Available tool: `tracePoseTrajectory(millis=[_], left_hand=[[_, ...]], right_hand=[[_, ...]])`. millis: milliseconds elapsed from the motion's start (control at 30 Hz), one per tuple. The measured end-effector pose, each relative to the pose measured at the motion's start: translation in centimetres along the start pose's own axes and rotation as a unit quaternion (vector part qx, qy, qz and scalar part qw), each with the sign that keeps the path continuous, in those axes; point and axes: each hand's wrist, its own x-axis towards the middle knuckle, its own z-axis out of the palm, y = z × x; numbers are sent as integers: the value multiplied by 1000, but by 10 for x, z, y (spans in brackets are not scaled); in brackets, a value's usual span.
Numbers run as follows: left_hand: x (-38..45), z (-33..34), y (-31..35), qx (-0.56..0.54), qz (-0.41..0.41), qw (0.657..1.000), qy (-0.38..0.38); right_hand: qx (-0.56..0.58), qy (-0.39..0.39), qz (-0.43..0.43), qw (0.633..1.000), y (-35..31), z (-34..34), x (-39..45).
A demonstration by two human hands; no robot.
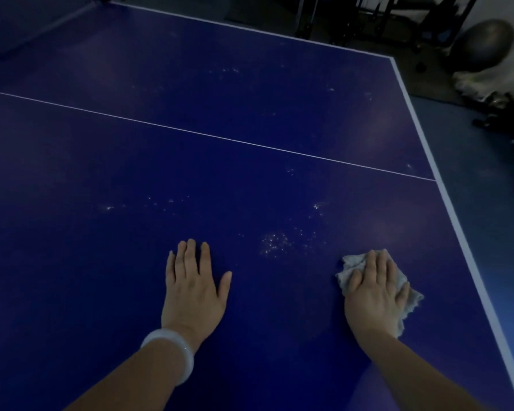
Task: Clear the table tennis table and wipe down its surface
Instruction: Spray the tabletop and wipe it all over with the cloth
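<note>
Hands lie flat on the blue table tennis table (250,114): the left hand (193,289), a pale bangle (172,357) on its wrist, rests palm-down with fingers straight and holds nothing. The right hand (374,295), fingers straight, presses a crumpled grey cloth (350,268) onto the surface near the white edge line. Glinting droplets (275,243) speckle the top between and beyond them.

Blue table tennis table (190,161), white-edged, thin white centre line crossing mid-frame. Pale specks (275,243) scattered lower centre. Crumpled grey cloth (410,298) lies flat at lower right, near the edge
</note>
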Motion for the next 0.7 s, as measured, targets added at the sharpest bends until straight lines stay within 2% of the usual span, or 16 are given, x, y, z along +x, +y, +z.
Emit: tracePoseTrajectory(millis=[200, 300, 433, 533, 600, 700], left_hand=[[1, 1, -1, 2, -4, 1000, -15], [1, 2, -3, 4, -2, 1000, -10], [0, 3, -3, 7, -1, 1000, -7], [1, 3, -3, 10, -6, 1000, -9], [2, 4, -3, 12, -6, 1000, -8], [2, 5, -4, 21, -5, 1000, -11]], right_hand=[[51, -17, 112, 992, -33, -11, 81], [86, -69, 154, 982, -61, -20, 136], [141, -69, 93, 983, -110, -36, 200], [121, -82, 66, 987, -166, -44, 224], [98, -140, -26, 985, -203, -46, 216], [-30, -144, -205, 968, -241, -24, 177]])
